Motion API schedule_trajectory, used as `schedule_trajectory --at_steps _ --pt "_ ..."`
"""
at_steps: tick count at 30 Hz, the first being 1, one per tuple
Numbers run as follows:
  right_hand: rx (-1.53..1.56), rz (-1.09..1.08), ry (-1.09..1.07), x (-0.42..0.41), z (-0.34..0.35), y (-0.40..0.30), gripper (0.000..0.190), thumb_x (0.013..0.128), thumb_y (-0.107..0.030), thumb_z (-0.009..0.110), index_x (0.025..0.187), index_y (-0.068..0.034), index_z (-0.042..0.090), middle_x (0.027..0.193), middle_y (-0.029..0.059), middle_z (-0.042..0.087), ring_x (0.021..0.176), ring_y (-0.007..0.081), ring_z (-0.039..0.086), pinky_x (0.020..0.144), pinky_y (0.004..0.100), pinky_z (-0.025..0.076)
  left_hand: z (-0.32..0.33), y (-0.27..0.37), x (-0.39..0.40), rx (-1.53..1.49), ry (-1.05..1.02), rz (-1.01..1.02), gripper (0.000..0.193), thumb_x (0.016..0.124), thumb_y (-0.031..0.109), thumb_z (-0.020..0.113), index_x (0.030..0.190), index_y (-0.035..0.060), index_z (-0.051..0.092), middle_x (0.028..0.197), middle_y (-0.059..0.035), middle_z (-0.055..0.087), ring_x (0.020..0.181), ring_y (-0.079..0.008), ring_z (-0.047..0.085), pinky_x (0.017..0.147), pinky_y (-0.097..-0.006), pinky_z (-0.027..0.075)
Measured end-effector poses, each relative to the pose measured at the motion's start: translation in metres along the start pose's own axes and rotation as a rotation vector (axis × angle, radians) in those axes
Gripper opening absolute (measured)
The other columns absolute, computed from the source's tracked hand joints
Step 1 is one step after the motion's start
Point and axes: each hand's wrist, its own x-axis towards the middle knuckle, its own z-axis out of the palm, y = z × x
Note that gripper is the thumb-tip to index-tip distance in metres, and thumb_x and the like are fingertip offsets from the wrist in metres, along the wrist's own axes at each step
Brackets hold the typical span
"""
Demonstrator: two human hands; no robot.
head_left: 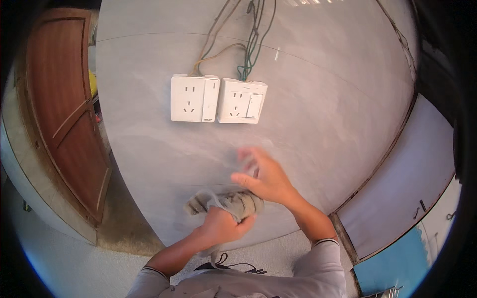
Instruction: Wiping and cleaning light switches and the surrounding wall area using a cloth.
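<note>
My left hand is closed around a dingy grey-white bundle, apparently cord wound about a longish body with dark bands. Motion blurs the bundle, so its exact kind cannot be told. A pale loop of cord stands out above my left knuckles, and a strand hangs below the hand toward my shirt. Just above the bundle's right end is my right hand, its blurred fingers spread and nothing visible in them. Behind both hands rises a grey marbled wall panel.
Two white socket boxes with switches, a left one and a right one, are mounted side by side on the wall. Loose wires run up from them. A brown wooden door stands at left; a pale panel door is at right.
</note>
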Motion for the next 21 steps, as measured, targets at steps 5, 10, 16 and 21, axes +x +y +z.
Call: schedule_trajectory --at_steps 5,10,16,21 --pt "0.486 0.097 -0.706 -0.022 0.043 0.052 0.042 0.097 -0.029 0.066 0.13 -0.005 0.057 0.121 0.0035 0.063 0.107 0.0143 0.06 0.094 0.0319 0.048 -0.002 -0.006 -0.021 -0.215 -0.54 -0.081 0.034 0.086 0.024 0.073 0.116 0.007 0.065 0.108 -0.0123 0.066 0.109 -0.0284 0.061 0.097 -0.0442 0.046" --pt "0.602 0.329 -0.6 -0.03 0.036 0.027 0.024 0.101 -0.017 0.061 0.118 -0.001 0.062 0.105 0.0031 0.068 0.093 0.0095 0.062 0.085 0.0268 0.05 -0.019 0.01 -0.027 -0.129 -0.278 0.102 0.047 0.084 0.034 0.077 0.119 0.0049 0.064 0.111 -0.0112 0.066 0.107 -0.0281 0.062 0.094 -0.0418 0.047" --pt "1.027 -0.03 0.45 -0.029 0.001 -0.005 0.018 0.102 -0.015 0.057 0.115 -0.003 0.057 0.101 0.0045 0.067 0.093 0.0135 0.065 0.088 0.0302 0.053 -0.006 -0.02 -0.048 -0.572 -0.198 -0.334 0.059 0.082 0.031 0.08 0.128 0.0005 0.058 0.116 -0.0102 0.068 0.106 -0.0173 0.062 0.094 -0.034 0.048" --pt "1.043 -0.32 0.874 0.016 -0.039 -0.025 0.017 0.103 -0.013 0.055 0.116 -0.003 0.054 0.109 0.0084 0.066 0.097 0.0147 0.065 0.09 0.0328 0.054 0.009 -0.032 -0.049 -0.367 -0.372 -0.61 0.043 0.089 0.031 0.073 0.118 -0.0003 0.065 0.095 -0.0097 0.071 0.089 -0.0151 0.065 0.083 -0.0314 0.051"
